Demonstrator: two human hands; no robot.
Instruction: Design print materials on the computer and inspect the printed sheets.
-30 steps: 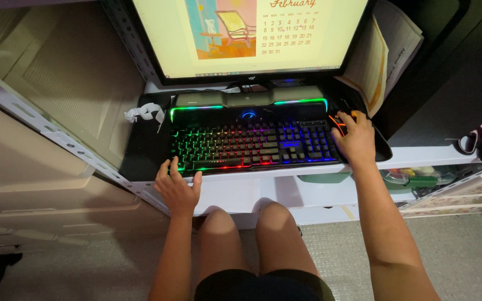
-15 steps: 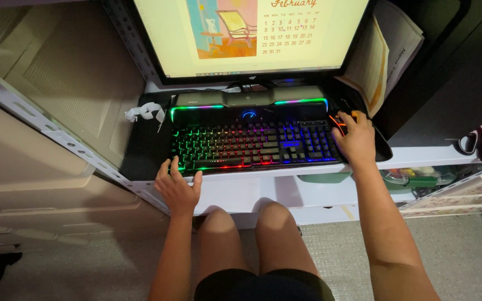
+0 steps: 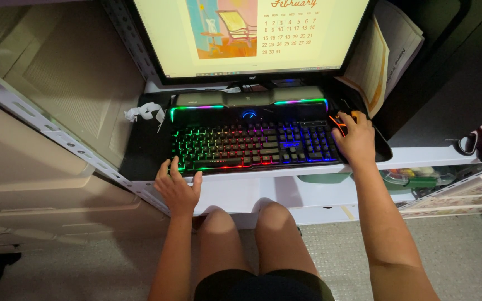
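No change from a second ago: we're still resting left hand [image 3: 177, 188] fingers loosely spread at the keyboard [image 3: 252, 142] edge, right hand [image 3: 357, 139] cupping the mouse [image 3: 338, 119].

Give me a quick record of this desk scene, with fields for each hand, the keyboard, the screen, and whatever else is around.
left hand: rests at the front left edge of the keyboard, fingers spread
right hand: lies on top of a mouse beside the keyboard's right end
keyboard: black, keys lit in rainbow colours, on a dark mat
monitor: on, showing a calendar page with a drawing of a chair
behind keyboard: long speaker bar with a lit strip
right side: papers leaning upright; scissors on the shelf
left side: crumpled white scrap
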